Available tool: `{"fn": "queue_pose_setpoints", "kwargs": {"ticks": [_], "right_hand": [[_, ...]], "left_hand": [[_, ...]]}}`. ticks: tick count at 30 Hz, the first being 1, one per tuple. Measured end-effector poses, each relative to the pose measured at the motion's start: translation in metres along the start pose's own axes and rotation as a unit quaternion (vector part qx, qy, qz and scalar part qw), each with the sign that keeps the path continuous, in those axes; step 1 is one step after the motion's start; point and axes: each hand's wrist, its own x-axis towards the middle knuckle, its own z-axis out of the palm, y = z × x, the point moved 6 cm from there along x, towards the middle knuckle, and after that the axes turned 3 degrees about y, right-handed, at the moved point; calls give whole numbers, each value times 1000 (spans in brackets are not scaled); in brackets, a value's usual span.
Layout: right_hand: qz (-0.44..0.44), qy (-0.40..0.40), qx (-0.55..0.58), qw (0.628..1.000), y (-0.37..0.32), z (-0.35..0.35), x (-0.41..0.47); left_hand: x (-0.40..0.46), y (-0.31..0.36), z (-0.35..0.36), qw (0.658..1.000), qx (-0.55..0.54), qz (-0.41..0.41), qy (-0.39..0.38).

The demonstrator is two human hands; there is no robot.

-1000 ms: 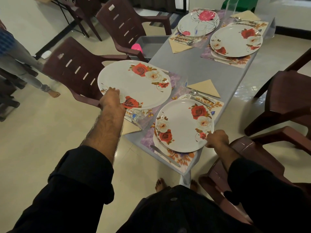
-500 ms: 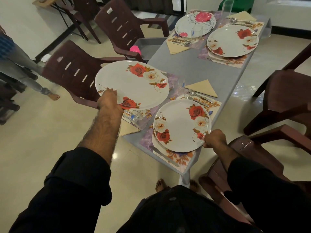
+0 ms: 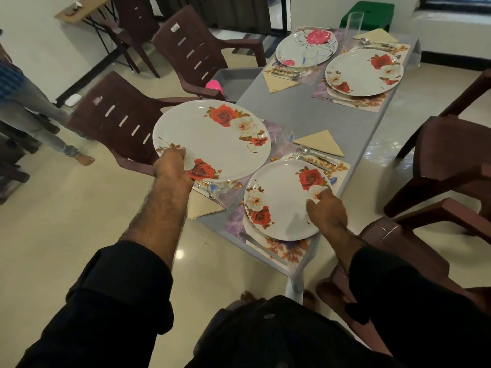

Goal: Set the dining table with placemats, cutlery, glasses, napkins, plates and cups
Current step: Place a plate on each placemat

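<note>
Left hand (image 3: pixel 171 166) gripping 1 round white rose-print plate (image 3: pixel 212 139) level above the grey table (image 3: pixel 297 112) — right hand (image 3: pixel 325 211) fingers flat on another plate (image 3: pixel 284 200).

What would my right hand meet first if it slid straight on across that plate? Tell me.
Judging loosely, the right hand, lying on the near plate, would first reach the fork and spoon beyond the rim.

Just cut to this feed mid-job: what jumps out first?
A big rose-patterned plate is held up in the air by the left hand, above the near-left place setting and beside a brown chair. The right hand lies on a matching plate set on the near-right placemat. At the table's far end, two more plates are laid, one with a pink flower.
</note>
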Motion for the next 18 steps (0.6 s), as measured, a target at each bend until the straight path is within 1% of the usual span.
{"fn": "queue_pose_setpoints", "kwargs": {"ticks": [2, 4, 5, 6, 8, 9, 11, 12, 13, 16, 18], "right_hand": [[-51, -25, 49, 997, -34, 10, -5], [-87, -57, 107, 989, -72, 23, -8], [-83, -74, 156, 981, -90, 30, -8], [-54, -92, 222, 969, -106, 36, -9], [25, -136, 363, 921, -138, 46, -14], [50, -158, 413, 895, -155, 50, -18], [53, -204, 469, 858, -196, 61, -24], [39, -220, 482, 847, -217, 68, -27], [25, -229, 485, 844, -236, 75, -31], [-22, -229, 448, 864, -287, 91, -44], [-30, -206, 451, 868, -312, 89, -47]], "left_hand": [[4, 0, -6, 1000, -6, 3, -16], [11, 3, -13, 1000, -17, 5, -13], [15, 6, -16, 999, -25, 7, -18], [23, 7, -20, 999, -29, 6, -23], [39, 12, -31, 999, -40, 1, -36], [50, 15, -38, 998, -45, -2, -44], [71, 23, -53, 996, -49, -16, -66], [82, 29, -59, 995, -56, -18, -81], [91, 36, -65, 993, -57, -20, -98], [115, 57, -81, 988, -59, -26, -141], [120, 69, -86, 982, -41, -42, -178]]}}
